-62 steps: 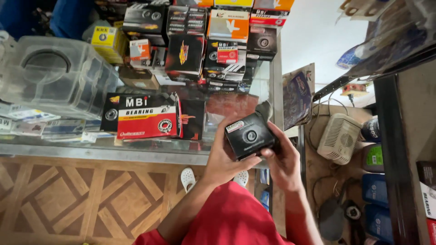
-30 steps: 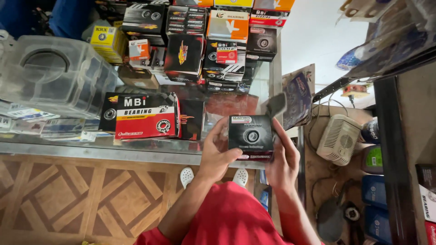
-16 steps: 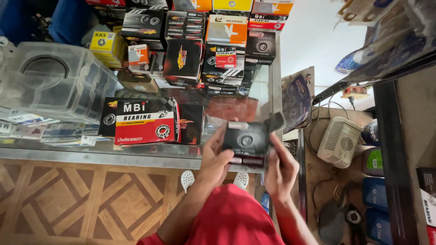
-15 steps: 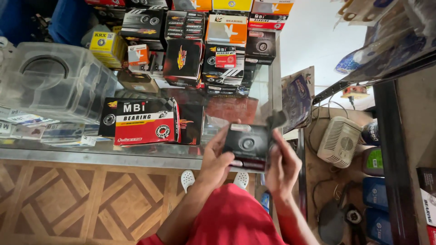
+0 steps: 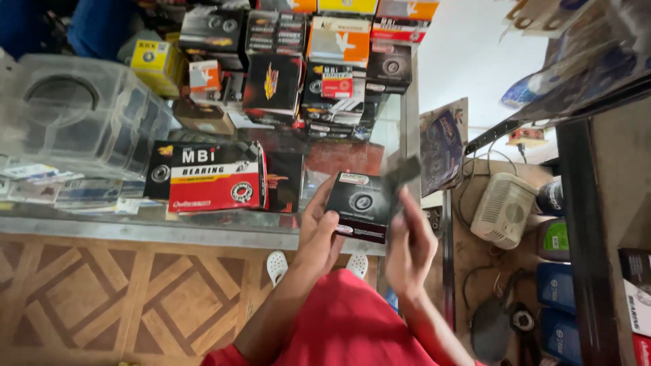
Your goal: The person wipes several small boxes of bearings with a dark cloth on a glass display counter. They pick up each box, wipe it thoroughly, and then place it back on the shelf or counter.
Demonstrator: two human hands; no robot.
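Observation:
My left hand [image 5: 320,230] holds a small black box [image 5: 359,205] with a picture of a round bearing on it, just above the front edge of a glass counter [image 5: 203,234]. My right hand [image 5: 409,238] is on the box's right side, its fingers pulling up the opened end flap [image 5: 400,173], which looks blurred. The box is tilted slightly to the right.
A red and black carton [image 5: 209,176] lies on the glass to the left. Stacks of small boxes [image 5: 305,61] fill the back. A clear plastic container [image 5: 74,115] stands far left. A white fan-like device [image 5: 502,209], bottles and cables lie on the floor at right, beside a dark shelf [image 5: 590,224].
The box has come lower and turned face up in my hands. Its end flap now stands open, lifted by my right hand.

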